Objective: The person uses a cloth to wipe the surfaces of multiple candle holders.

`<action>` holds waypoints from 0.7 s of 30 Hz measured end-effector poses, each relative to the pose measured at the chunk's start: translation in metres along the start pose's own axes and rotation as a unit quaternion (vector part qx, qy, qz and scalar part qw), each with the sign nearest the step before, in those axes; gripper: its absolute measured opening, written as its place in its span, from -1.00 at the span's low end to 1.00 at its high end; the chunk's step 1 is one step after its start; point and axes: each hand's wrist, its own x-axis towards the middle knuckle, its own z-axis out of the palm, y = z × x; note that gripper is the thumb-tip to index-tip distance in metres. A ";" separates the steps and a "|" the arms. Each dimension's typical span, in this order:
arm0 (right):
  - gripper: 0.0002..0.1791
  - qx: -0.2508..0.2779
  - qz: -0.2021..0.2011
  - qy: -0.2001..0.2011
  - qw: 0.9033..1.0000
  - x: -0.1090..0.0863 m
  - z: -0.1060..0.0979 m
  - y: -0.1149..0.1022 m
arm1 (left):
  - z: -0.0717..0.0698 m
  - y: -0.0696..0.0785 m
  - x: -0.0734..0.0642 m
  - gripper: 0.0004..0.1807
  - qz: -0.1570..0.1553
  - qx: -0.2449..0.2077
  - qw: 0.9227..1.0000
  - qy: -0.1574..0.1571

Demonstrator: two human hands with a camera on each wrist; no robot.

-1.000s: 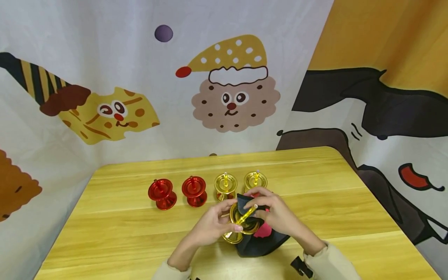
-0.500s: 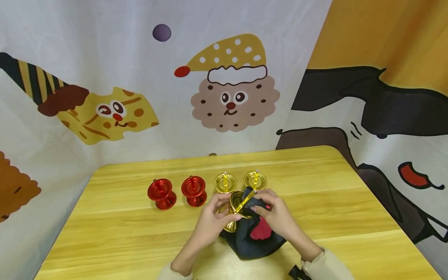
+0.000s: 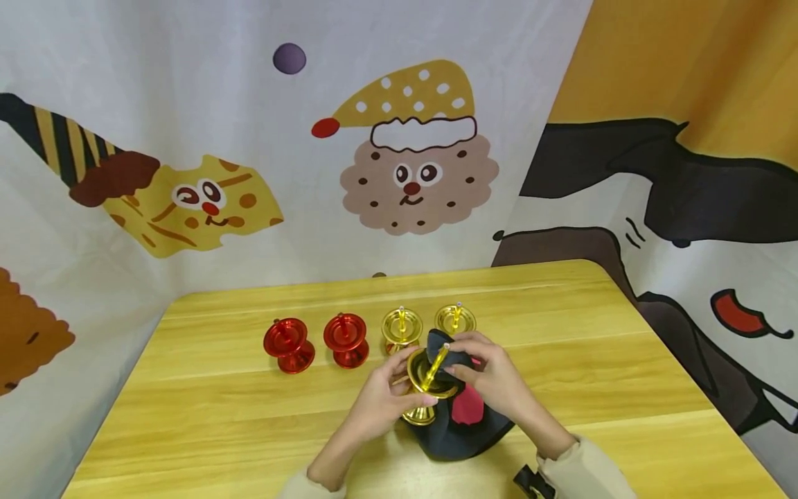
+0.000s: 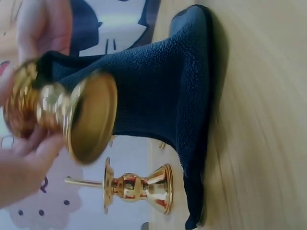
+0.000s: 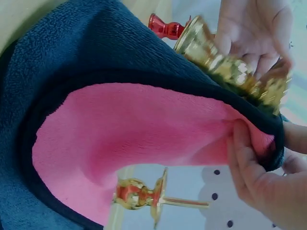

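My left hand (image 3: 377, 402) grips a gold candle holder (image 3: 419, 414) by its side, fingers and thumb around the dish and stem. It is held above the table, slightly tilted, with its thin gold spike pointing up and right. My right hand (image 3: 499, 381) pinches a bunched corner of a dark cloth (image 3: 455, 440) against the inside of the dish. The rest of the cloth hangs down onto the table. A pink side of the cloth (image 5: 110, 124) shows below my right fingers in the right wrist view. The fingertips behind the dish are partly hidden.
Two gold candle holders, one on the left (image 3: 401, 326) and one on the right (image 3: 456, 319), stand behind my hands. Left of them are two red candle holders (image 3: 290, 343) (image 3: 346, 338). The wooden table (image 3: 206, 416) meets a cartoon-printed curtain (image 3: 299, 229) at the back.
The held candle holder has tipped sideways and come back more upright, its spike swinging right and then up. The cloth corner has shifted over the dish with my right hand.
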 end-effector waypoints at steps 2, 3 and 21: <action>-0.79 -0.013 0.005 0.004 1.000 -0.002 0.003 -0.003 | 0.003 -0.001 0.001 -0.19 0.018 0.037 0.998 0.044; -0.80 -0.017 0.005 0.003 1.000 -0.004 0.005 -0.005 | 0.005 -0.002 0.002 -0.19 0.033 0.064 0.995 0.071; -0.77 -0.045 -0.038 -0.006 0.998 0.004 -0.006 -0.004 | -0.004 0.006 0.000 -0.31 -0.011 -0.020 1.000 -0.010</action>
